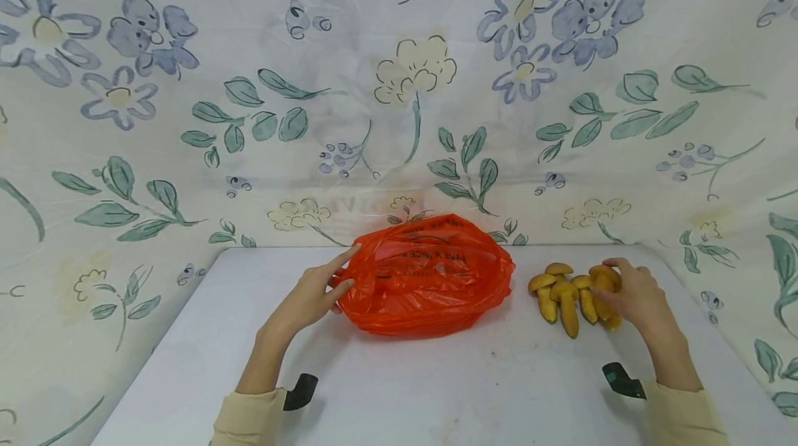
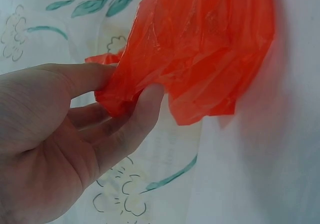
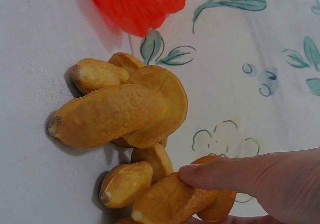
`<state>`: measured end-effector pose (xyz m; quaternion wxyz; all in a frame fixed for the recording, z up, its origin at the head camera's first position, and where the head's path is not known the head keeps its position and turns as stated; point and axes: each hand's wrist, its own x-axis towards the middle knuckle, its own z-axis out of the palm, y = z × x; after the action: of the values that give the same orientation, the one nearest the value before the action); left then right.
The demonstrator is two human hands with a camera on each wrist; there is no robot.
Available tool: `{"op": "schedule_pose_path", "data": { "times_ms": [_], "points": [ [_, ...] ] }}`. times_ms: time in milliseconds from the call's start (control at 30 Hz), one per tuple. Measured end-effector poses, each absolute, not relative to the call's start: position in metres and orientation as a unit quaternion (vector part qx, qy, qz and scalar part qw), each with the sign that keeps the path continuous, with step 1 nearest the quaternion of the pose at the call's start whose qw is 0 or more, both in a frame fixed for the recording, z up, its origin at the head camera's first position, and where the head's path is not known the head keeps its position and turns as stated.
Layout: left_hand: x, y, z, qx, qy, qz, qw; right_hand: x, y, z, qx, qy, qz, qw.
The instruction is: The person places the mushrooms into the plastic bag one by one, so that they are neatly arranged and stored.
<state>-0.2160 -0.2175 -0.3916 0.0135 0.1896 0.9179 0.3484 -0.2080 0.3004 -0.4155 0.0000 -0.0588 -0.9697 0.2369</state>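
Note:
A red plastic bag (image 1: 430, 280) with dark printing lies puffed up at the back of the white table. My left hand (image 1: 316, 293) holds its left end; in the left wrist view the thumb and fingers pinch the crumpled edge of the bag (image 2: 200, 54). To the right of the bag lie several yellow-brown mushrooms (image 1: 566, 311) with rounded caps and thick stems, close together. My right hand (image 1: 639, 293) grips the rightmost mushroom (image 3: 167, 199), thumb on the near side; the other fingers are mostly hidden. The bag's inside is hidden.
The white table (image 1: 436, 390) ends at the back against a floral-patterned cloth (image 1: 349, 120), which also rises at both sides. A dark wrist-camera piece (image 1: 302, 392) sticks out by the left sleeve, and another dark piece (image 1: 623, 381) by the right sleeve.

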Motion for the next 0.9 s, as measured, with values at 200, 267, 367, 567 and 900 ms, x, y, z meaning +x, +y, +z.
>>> {"op": "schedule_pose_path", "data": {
  "times_ms": [200, 267, 367, 567, 900],
  "points": [
    [-0.217, -0.216, -0.391, 0.188, 0.916, 0.353, 0.013, -0.211, 0.3, -0.415, -0.061, -0.969, 0.238, 0.006],
    [-0.217, -0.216, -0.391, 0.189, 0.916, 0.353, 0.014, -0.211, 0.3, -0.415, -0.062, -0.969, 0.239, 0.007],
    [-0.218, -0.216, -0.391, 0.19, 0.916, 0.353, 0.015, -0.211, 0.3, -0.414, -0.061, -0.968, 0.242, 0.011],
    [-0.22, -0.218, -0.387, 0.192, 0.915, 0.354, 0.016, -0.209, 0.297, -0.411, -0.053, -0.966, 0.251, 0.025],
    [-0.219, -0.219, -0.387, 0.184, 0.918, 0.35, 0.019, -0.206, 0.289, -0.401, -0.044, -0.965, 0.253, 0.046]
  ]
}}
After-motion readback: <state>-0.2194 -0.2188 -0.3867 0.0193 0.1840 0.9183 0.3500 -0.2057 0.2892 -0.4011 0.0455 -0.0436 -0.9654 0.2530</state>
